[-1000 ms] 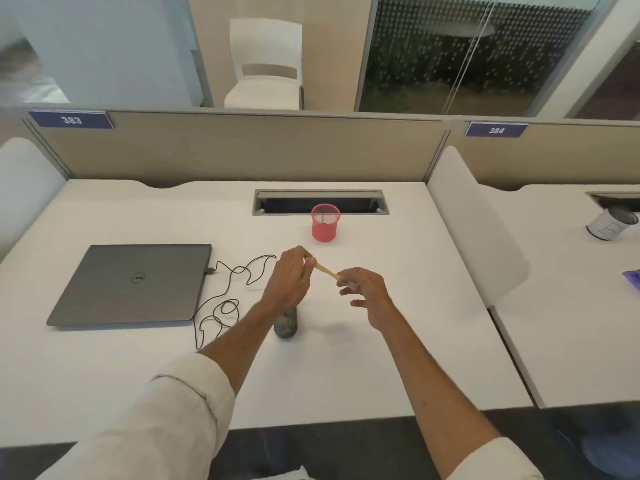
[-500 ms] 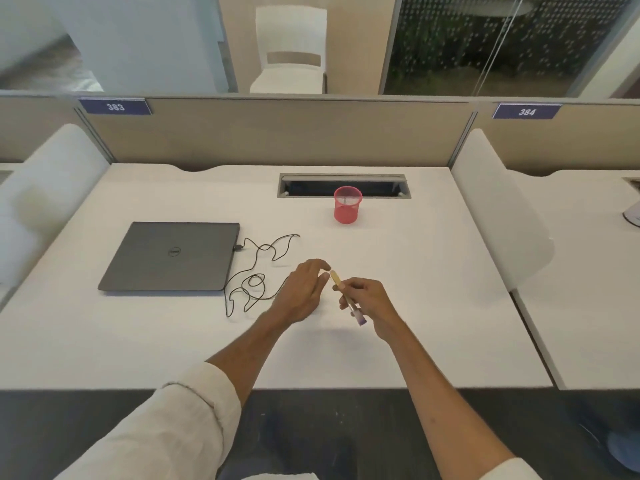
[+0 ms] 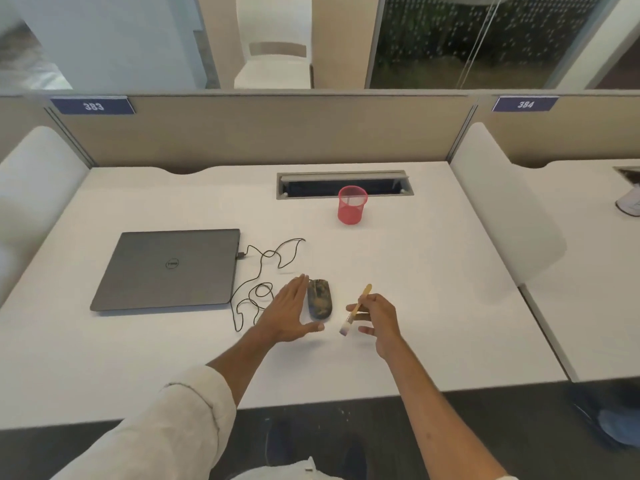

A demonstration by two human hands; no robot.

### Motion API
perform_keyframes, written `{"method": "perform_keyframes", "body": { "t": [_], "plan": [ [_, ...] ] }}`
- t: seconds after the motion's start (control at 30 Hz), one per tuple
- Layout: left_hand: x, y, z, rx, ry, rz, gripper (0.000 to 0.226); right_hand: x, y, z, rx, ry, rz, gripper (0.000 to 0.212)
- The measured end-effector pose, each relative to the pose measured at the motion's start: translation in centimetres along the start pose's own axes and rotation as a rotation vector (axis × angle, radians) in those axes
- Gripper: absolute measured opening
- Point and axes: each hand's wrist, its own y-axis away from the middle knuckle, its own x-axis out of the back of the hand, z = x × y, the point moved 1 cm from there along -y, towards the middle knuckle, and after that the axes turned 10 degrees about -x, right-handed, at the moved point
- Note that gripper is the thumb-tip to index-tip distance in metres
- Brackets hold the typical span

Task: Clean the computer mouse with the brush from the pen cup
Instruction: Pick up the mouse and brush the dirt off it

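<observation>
A dark, smudged computer mouse (image 3: 320, 298) lies on the white desk (image 3: 433, 289), its black cable (image 3: 266, 268) looping left to the laptop. My left hand (image 3: 290, 313) is spread flat just left of the mouse, fingers apart, holding nothing. My right hand (image 3: 375, 315) is to the right of the mouse and grips a small wooden-handled brush (image 3: 356, 308), bristles pointing down toward the desk near the mouse's near end. The red mesh pen cup (image 3: 352, 204) stands further back, with nothing showing inside it.
A shut grey laptop (image 3: 169, 268) lies at the left. A cable slot (image 3: 344, 184) opens behind the cup. White dividers (image 3: 502, 202) and a beige partition (image 3: 263, 129) bound the desk. A white cup (image 3: 628, 204) sits on the neighbouring desk.
My left hand let go of the brush and opened out beside the mouse, uncovering it. My right hand now holds the brush alone, turned bristles down.
</observation>
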Motion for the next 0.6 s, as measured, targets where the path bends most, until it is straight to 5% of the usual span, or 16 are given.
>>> {"method": "perform_keyframes", "body": {
  "t": [0.23, 0.6],
  "plan": [
    [-0.9, -1.8, -0.6, 0.009, -0.03, -0.011, 0.131, -1.1, -1.6, -0.7, -0.09, 0.037, -0.016, 0.019],
    [-0.8, -3.4, -2.3, 0.009, 0.024, -0.011, 0.136, -3.8, -2.8, -1.8, -0.075, 0.093, -0.053, 0.006]
  ]
}}
